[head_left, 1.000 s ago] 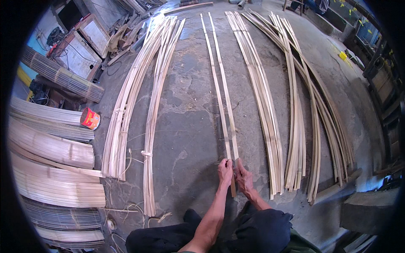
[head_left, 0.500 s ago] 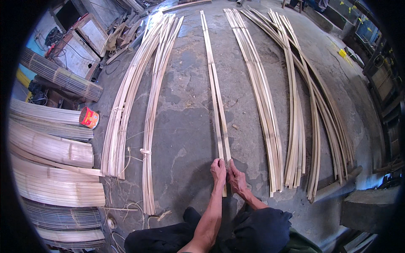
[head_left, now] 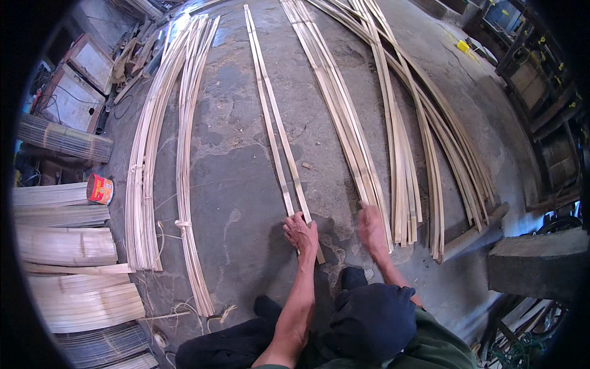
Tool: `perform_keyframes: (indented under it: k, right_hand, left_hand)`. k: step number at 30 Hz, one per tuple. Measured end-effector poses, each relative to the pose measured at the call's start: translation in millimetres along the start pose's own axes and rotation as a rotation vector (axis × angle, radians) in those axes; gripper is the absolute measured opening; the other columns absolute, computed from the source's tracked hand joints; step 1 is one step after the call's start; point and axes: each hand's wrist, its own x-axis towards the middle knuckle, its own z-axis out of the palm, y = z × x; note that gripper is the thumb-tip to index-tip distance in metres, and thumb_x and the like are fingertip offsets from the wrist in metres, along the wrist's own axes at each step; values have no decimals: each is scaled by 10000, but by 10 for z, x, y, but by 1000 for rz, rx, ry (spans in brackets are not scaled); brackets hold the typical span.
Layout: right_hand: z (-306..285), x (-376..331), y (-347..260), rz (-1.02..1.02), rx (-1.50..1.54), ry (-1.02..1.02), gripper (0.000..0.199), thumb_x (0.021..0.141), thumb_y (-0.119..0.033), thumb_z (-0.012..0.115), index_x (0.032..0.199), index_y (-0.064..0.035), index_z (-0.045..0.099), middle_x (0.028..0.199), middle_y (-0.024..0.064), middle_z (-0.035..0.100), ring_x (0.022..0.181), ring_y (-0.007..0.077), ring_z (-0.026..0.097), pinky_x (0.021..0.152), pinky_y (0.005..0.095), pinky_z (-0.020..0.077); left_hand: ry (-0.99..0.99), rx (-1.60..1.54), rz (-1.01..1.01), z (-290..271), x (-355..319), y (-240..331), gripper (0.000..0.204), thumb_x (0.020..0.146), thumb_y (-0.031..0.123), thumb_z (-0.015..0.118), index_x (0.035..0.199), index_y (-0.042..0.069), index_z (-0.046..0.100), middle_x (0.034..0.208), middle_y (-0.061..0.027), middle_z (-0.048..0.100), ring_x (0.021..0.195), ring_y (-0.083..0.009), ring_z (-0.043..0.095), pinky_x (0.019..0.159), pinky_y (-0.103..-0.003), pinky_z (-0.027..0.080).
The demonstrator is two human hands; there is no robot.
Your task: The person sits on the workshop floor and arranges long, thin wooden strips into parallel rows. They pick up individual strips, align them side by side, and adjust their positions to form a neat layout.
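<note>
While the person crouches low on the concrete floor (head_left: 246,184), both arms reach out from the bottom of the view toward 12 o'clock. The left hand (head_left: 301,232) lies palm down on the near end of two thin strips (head_left: 278,147), fingers (head_left: 292,225) close together and pressing on them. The right hand (head_left: 372,226) rests flat at 3 o'clock from the left one, touching the near end of a wider bundle of strips (head_left: 344,117); I cannot tell if its fingers are curled around anything.

The two thin strips are long and bendy. If the left hand pushes unevenly, they could slide apart or bow sideways. A sharp edge might also cut a finger, I think.

Farther left, at 9 o'clock, a red can (head_left: 99,188) stands beside flat stacked mats (head_left: 64,246). Two tied bundles (head_left: 160,154) run away toward 11 o'clock. Far off at 1 o'clock, more curved strips (head_left: 430,135) fan out across the floor.
</note>
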Motion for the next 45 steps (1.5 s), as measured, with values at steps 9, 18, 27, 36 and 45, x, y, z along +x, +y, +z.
perform_keyframes:
  k: [9, 18, 27, 36, 45]
  right_hand:
    - [-419, 12, 641, 435, -126, -151, 245, 899, -226, 582, 1040, -31, 629, 891, 199, 626, 838, 358, 614, 765, 447, 480]
    - [-336, 48, 720, 383, -110, -66, 232, 855, -245, 648, 938, -29, 643, 854, 183, 648, 782, 337, 639, 693, 426, 495]
    - [-548, 110, 945, 418, -125, -221, 273, 852, -255, 647, 982, -17, 624, 858, 204, 667, 838, 366, 653, 729, 448, 502]
    - [-685, 214, 189, 335, -113, -25, 211, 955, -183, 538, 1045, 2, 585, 798, 261, 640, 726, 369, 663, 642, 433, 509]
    - [-179, 150, -505, 319, 39, -70, 311, 890, -200, 672, 1105, -4, 562, 819, 193, 657, 725, 277, 664, 653, 395, 510]
  left_hand:
    - [135, -482, -132, 79, 101, 13, 340, 883, 245, 596, 1135, 20, 557, 1003, -249, 643, 911, -429, 640, 787, -486, 500]
    - [209, -555, 8, 267, 369, -178, 296, 954, 200, 513, 1156, -8, 576, 764, -123, 635, 641, -238, 621, 584, -368, 497]
    - [-119, -799, -151, 126, 43, 182, 263, 949, 177, 508, 1131, -2, 571, 734, -57, 591, 582, -117, 562, 522, -289, 470]
    - [80, -810, -126, 248, 103, 37, 224, 955, 176, 507, 1057, 1, 605, 705, -79, 622, 605, -172, 588, 552, -325, 470]
    - [-44, -885, -180, 485, 169, 1, 189, 953, 154, 505, 1022, 11, 609, 733, -67, 653, 612, -142, 602, 557, -318, 480]
